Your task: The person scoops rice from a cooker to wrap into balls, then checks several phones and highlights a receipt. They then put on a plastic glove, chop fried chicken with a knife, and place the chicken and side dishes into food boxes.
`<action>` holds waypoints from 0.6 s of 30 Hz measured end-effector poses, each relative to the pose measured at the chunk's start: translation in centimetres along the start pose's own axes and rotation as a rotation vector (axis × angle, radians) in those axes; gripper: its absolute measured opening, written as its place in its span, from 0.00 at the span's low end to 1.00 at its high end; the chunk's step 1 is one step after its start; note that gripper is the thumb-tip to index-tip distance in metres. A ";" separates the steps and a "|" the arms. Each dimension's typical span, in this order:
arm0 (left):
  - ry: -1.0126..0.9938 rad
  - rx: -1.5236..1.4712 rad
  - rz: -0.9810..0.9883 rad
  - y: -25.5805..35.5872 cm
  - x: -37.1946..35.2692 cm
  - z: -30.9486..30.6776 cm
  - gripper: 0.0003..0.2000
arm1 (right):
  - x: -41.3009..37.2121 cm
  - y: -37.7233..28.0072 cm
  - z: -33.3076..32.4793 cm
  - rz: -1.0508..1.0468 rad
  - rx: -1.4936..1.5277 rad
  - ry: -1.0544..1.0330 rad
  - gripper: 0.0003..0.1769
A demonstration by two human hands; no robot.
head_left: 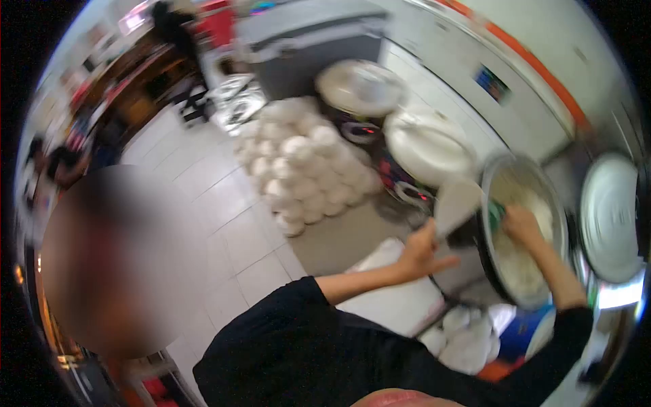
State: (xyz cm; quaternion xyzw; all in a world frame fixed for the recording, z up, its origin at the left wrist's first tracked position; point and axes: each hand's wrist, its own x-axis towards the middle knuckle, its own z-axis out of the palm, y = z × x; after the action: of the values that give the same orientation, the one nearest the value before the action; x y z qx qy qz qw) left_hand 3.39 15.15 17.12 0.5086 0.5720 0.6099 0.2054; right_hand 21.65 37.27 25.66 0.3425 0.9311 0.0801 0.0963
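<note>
Scooping looks like the step in hand: inside one big pot (561, 224), at the pale food (512, 261), the right hand (522, 225) grips one green scoop (497, 216). Apart from it, just outside the rim, the left hand (422, 256) pinches one blurred white bowl (460, 203). The next move seems to call for holding that bowl steady. Farther out: two lidded pots (430, 146), one loose lid (610, 217), one bag of stacked bowls (308, 166).

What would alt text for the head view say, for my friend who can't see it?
A person's right hand grips a green item inside a large pot of pale contents, while the left hand holds a blurred white item beside it. Beyond sits a pile of rounded white pieces.
</note>
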 end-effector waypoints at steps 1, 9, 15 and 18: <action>0.022 0.020 0.026 -0.1 0.4 0.9 0.33 | -1.2 -1.0 -1.1 -0.088 0.112 0.102 0.11; 0.144 -0.223 -0.008 2.3 1.6 3.7 0.31 | -7.7 -2.5 -5.5 0.163 0.323 -0.308 0.16; 0.082 -0.322 0.065 2.2 2.6 2.8 0.30 | -10.3 2.0 -5.8 0.077 0.507 -0.181 0.14; 0.117 -0.288 0.106 2.8 3.0 3.1 0.27 | -8.8 1.7 -6.1 0.148 0.054 -0.056 0.11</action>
State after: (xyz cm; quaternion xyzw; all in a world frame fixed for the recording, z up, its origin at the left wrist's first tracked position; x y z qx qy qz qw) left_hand 5.81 18.42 20.26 0.4669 0.4621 0.7242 0.2099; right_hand 27.86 32.27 32.99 0.4150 0.9020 0.0521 0.1067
